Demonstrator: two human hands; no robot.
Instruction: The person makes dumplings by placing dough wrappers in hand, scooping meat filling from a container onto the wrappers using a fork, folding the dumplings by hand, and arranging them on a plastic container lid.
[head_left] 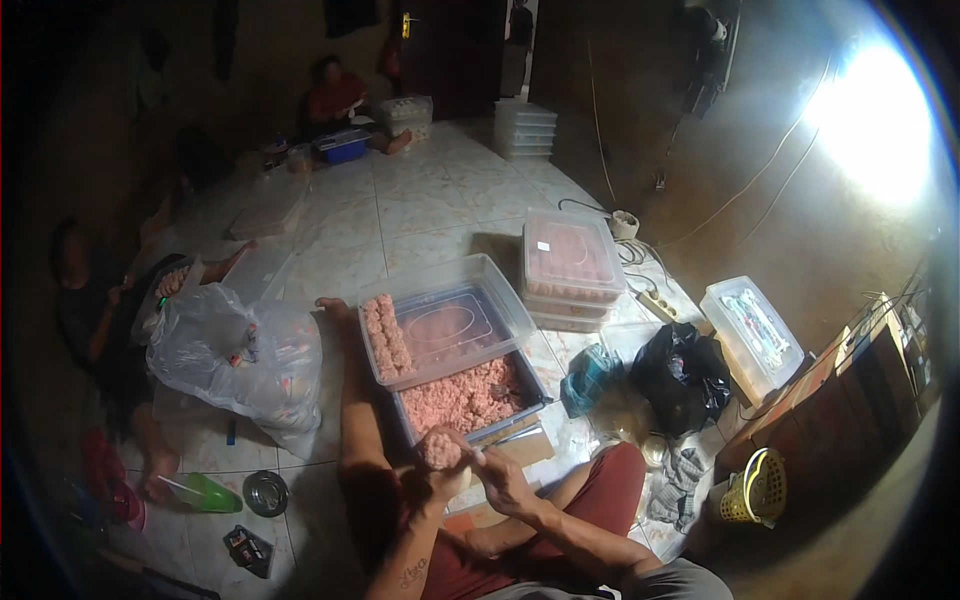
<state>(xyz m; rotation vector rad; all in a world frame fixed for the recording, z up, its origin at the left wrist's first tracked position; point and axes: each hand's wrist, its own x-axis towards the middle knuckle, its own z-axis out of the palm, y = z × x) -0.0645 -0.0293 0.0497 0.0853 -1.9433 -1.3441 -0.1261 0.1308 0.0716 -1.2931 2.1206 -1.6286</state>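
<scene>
My left hand [432,482] is closed around a rounded lump of pink, crumbly mixture [441,451] above my lap. Close beside it, my right hand [506,484] has its fingers pinched together; what they hold, if anything, is too small to make out. Just beyond my hands is a dark tray [544,392] of loose pink mixture [455,400], with a fork [503,393] lying at its right side. A clear plastic box [520,318] rests over the tray's far part, with pink formed pieces [385,335] lined up along its left side.
Lidded boxes [570,255] are stacked beyond at right. A black plastic bag [682,378], a yellow basket [752,490] and a tilted clear box [752,330] stand to the right. Left are a large filled plastic bag [240,350], a green cup [212,492] and two seated people [335,100].
</scene>
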